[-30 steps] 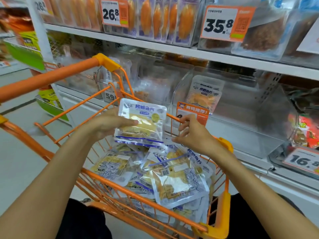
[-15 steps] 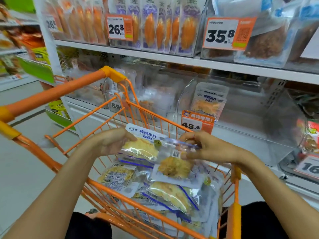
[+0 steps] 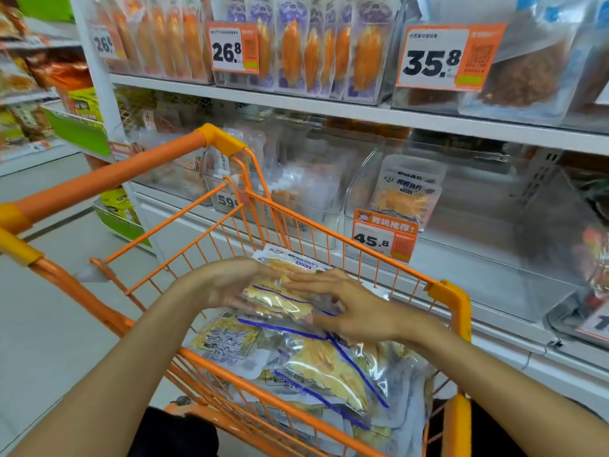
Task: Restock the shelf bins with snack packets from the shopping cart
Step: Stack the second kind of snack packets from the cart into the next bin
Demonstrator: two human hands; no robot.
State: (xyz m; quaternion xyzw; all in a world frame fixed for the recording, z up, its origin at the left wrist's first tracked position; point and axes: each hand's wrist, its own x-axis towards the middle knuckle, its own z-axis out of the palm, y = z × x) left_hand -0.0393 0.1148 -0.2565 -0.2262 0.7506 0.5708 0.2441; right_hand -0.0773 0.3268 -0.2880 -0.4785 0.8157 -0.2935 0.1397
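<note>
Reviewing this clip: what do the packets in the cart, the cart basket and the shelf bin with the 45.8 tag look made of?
Packets: glossy clear plastic film; contents show through, glare.
Cart basket: probably orange-coated metal wire; thin rigid bars.
Shelf bin: clear rigid plastic, likely acrylic; see-through walls, faint reflections.

Orange cart (image 3: 342, 240) holds snack packets (image 3: 324, 367).

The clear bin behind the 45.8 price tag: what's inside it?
The clear bin holds a couple of upright snack packets at its back left; the rest looks bare. The 45.8 tag hides its front corner.
</note>
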